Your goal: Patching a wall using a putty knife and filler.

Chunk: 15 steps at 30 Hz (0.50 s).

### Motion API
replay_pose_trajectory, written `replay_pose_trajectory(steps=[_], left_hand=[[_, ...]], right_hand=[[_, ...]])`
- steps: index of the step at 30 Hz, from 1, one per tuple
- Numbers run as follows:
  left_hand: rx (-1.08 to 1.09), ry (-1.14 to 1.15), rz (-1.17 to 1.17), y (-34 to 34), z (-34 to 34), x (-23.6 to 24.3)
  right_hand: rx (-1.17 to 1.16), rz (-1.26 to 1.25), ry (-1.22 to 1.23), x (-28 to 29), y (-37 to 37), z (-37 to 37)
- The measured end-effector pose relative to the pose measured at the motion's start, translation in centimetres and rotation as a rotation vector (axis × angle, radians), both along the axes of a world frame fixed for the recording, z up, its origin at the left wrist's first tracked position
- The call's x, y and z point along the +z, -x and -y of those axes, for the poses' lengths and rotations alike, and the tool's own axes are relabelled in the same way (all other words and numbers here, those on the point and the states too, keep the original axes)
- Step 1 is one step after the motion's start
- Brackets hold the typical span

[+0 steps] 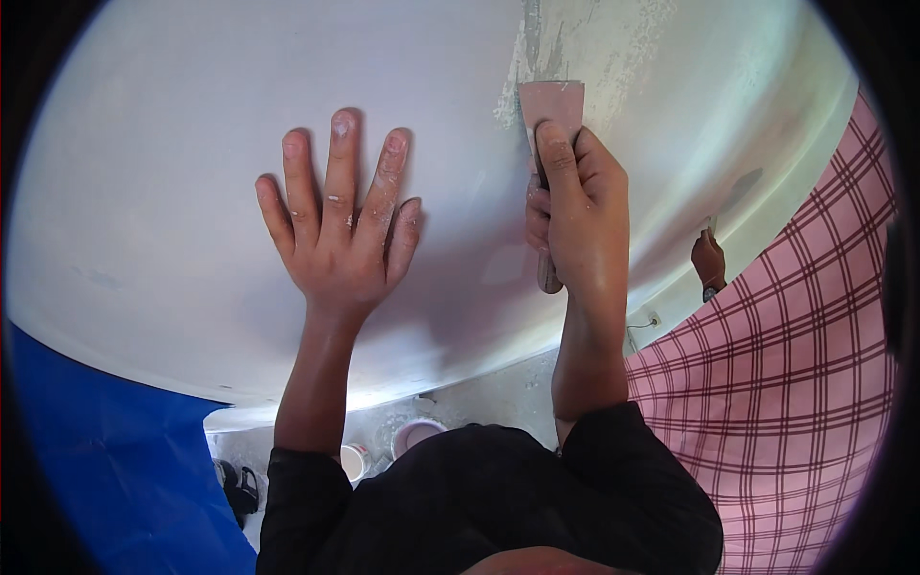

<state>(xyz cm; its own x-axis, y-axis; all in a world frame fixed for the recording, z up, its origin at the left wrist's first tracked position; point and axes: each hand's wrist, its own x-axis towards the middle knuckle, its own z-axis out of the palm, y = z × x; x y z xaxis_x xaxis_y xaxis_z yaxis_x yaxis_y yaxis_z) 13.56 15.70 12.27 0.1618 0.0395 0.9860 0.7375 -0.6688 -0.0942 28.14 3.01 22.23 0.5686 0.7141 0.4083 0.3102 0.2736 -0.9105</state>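
Note:
Flat against the white wall point(172, 163) rests my left hand point(343, 220), its fingers spread and dotted with pale smears. To its right, my right hand point(585, 206) is closed round the handle of a putty knife point(556, 101), thumb lying along the front. The knife's broad blade points up, and its edge meets the wall at a rough patch of grey and whitish filler point(548, 48). The fingers partly hide the handle, whose lower end sticks out below them.
A blue sheet point(105, 450) hangs at lower left, a pink checked cloth point(767, 412) at right. Another person's hand point(708, 261) works at the wall beyond the cloth. Two buckets point(419, 436) stand on the floor below, near a black object point(244, 491). A wall socket point(654, 318) has a cable.

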Motion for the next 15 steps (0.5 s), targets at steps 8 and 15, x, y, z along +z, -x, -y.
replay_pose_trajectory(steps=[8, 15], left_hand=[[0.018, 0.014, -0.004, -0.1, 0.4, 0.7], [-0.012, 0.051, 0.029, -1.2, 0.8, 1.7]], right_hand=[[0.027, -0.006, 0.012, 0.7, -0.7, 0.2], [0.019, -0.016, -0.024, 2.0, -2.0, 0.4]])
